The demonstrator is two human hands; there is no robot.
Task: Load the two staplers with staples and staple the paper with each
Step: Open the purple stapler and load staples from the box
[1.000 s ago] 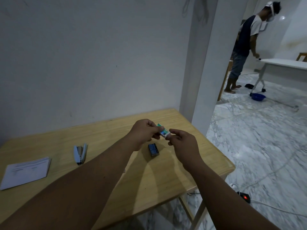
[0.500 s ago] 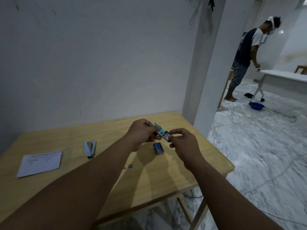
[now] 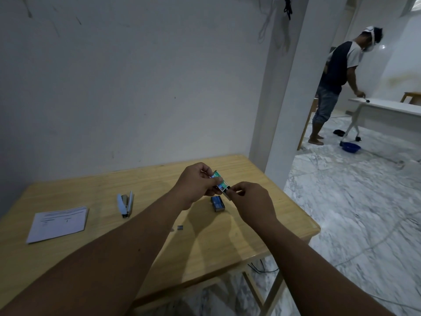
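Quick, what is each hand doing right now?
Left hand: holds the small green staple box.
Right hand: fingers pinch the inner tray at the box's end.

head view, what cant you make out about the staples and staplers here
- Staple box: the left hand and right hand cover its ends, so whether staples are coming out is hidden.
- Print on the paper and on the blue box: too small to read.
- Light blue stapler: whether it is loaded is too small to tell.
- Second stapler: none can be identified in the head view.

Dim grey wall (image 3: 136, 87) behind the wooden worktop (image 3: 262, 201), white pillar (image 3: 293, 99) right, marble floor (image 3: 364, 213) beyond, white table (image 3: 387, 108) far back
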